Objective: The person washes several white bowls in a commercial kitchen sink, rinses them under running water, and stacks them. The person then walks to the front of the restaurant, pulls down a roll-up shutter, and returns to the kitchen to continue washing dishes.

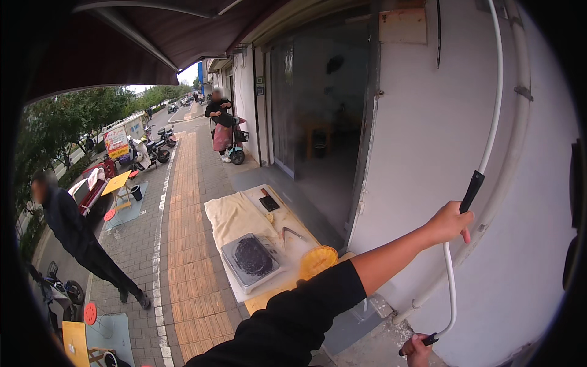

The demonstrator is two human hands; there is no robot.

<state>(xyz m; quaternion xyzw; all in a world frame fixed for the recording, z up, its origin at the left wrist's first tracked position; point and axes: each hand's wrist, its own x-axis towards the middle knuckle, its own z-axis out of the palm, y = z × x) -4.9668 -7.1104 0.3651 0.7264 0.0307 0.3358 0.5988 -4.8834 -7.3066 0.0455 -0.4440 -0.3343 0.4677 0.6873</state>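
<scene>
A white metal awning crank with black grips runs down along the white wall at the right. My left hand is closed around it just below the upper black grip, with the arm stretched across the view. Near the bottom edge my right hand holds the lower black grip at the crank's bent end. Overhead at the upper left spreads a dark red awning on metal arms. The crank's upper end is out of view.
Beside my left arm a table bears a cloth, scale, cleaver, tongs and yellow basket. One person stands left; another is by a scooter. A doorway lies beyond the table.
</scene>
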